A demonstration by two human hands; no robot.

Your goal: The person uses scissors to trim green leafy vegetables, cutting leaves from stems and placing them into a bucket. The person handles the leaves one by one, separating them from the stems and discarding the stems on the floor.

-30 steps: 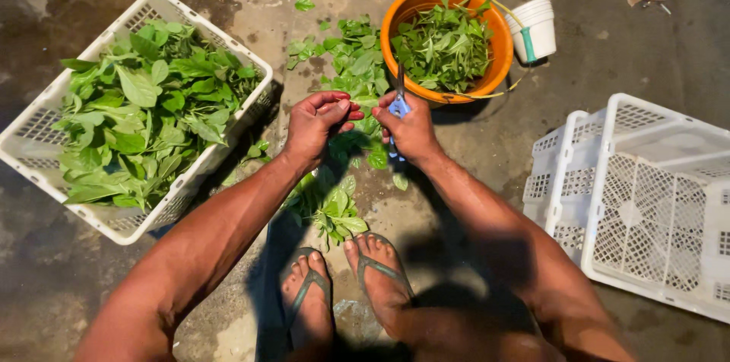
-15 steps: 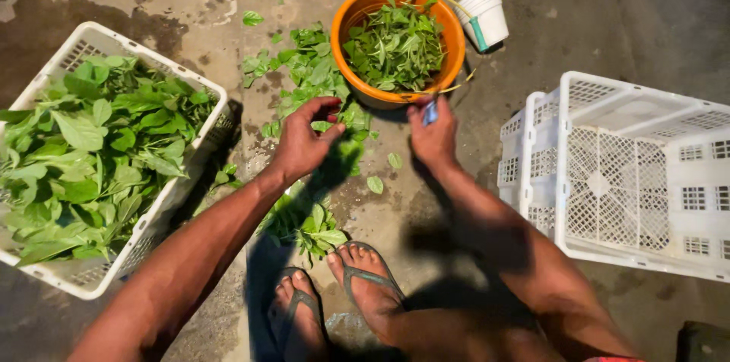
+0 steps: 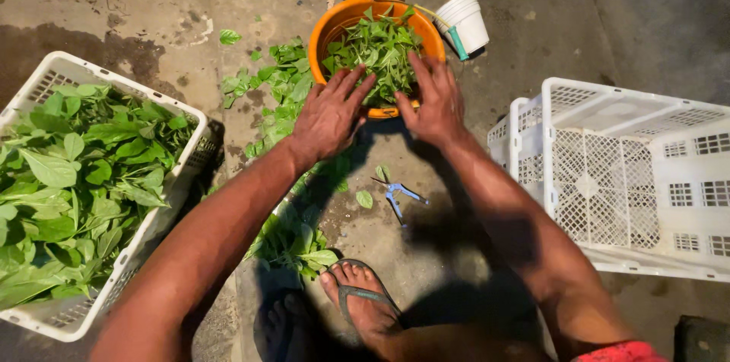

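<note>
Concrete floor (image 3: 380,255): grey, stained; carries every item below.

White plastic crate, left (image 3: 129,255): well to the left of the left hand's fingers; filled with large green leaves (image 3: 68,179).

White plastic crates, right (image 3: 631,172): nested, latticed walls; well to the right of the right hand's fingers.

Orange basin (image 3: 334,23): round, directly under and beyond the fingertips of both hands; holds a heap of cut green leaves (image 3: 380,46).

Left hand (image 3: 328,117): palm down, fingers spread and open, tips resting on the near rim of the basin at the edge of the leaf heap; gripping nothing.

Right hand (image 3: 435,100): palm down, fingers extended and open, laid on the leaf heap at the basin's near side; gripping nothing.

Loose leaves on the floor (image 3: 277,88): scattered strip left of the left fingers; a further bunch (image 3: 296,240) lies nearer the person's feet.

White plastic cups (image 3: 465,21): stacked, just right of the basin, beyond the right fingers.

Blue-handled snips (image 3: 399,195): lying on the floor below both hands, untouched.
</note>
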